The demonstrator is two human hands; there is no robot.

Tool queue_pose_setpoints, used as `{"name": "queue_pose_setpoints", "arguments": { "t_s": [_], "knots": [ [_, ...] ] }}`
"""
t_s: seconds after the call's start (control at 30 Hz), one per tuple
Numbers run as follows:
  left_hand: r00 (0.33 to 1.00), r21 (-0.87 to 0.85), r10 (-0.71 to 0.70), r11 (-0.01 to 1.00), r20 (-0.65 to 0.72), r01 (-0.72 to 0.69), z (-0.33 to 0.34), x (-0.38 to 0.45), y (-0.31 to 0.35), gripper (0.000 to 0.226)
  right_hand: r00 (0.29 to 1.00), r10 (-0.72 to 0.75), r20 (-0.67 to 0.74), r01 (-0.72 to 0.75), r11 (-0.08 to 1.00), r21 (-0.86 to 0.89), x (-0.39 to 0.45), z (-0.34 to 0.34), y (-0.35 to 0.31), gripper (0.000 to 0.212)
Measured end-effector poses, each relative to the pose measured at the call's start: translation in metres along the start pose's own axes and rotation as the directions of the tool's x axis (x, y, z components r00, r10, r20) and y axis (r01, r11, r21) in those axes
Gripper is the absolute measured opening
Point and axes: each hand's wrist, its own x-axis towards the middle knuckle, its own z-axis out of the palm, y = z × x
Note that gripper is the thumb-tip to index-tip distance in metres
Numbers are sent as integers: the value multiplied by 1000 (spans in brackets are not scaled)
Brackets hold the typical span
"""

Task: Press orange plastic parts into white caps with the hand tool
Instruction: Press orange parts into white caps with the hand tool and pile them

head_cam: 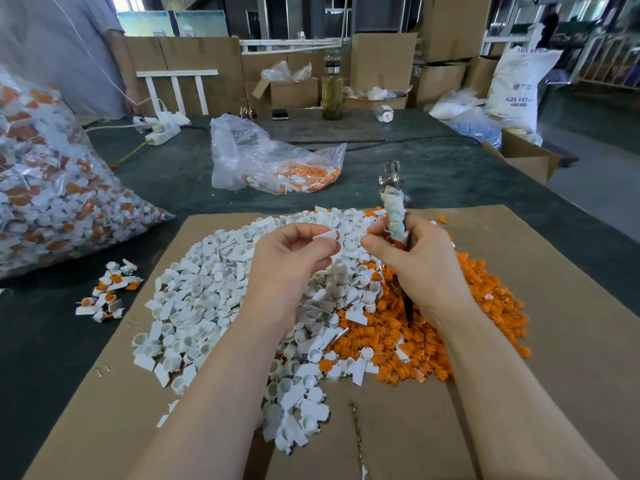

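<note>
Above the cardboard sheet [540, 306] on the bench [433, 174], your left hand [287, 268] pinches a flat-tabbed white cap [325, 234]; your right hand [422, 268] grips the rag-wrapped, metal-tipped hand tool [393, 202] upright over the white caps [194, 306] and orange parts [478, 292].

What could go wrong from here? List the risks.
1. The left hand pinches one white cap by its edge only; it could slip into the white pile below.
2. The right hand grips the hand tool close to the left fingers; a slip might pinch them.
3. The orange parts lie near the cardboard's right edge and may scatter.
</note>
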Motion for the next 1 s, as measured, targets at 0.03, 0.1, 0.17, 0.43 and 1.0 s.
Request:
{"name": "queue_pose_setpoints", "arguments": {
  "t_s": [0.03, 0.1, 0.17, 0.43, 1.0],
  "knots": [
    [1000, 51, 16, 999, -20, -15, 0, 0, -1, 14, 1000, -9, 9, 9, 1000, 2, 0, 0, 0, 11],
    [998, 108, 35, 994, -50, -29, 2, 0, -1, 13, 999, -32, 28, 31, 999, 20, -1, 1, -1, 11],
    [996, 103, 37, 994, -76, -29, 2, 1, -2, 13, 998, -56, 39, 54, 997, 45, -2, 2, -3, 15],
    [995, 60, 26, 998, -98, -20, 8, -2, 1, 10, 987, -159, -10, 158, 987, -41, -5, 8, -6, 17],
    [991, 180, 101, 980, -83, -85, 11, -7, 1, 11, 945, -319, -72, 274, 892, -360, -8, 17, -5, 29]
  ]
}}
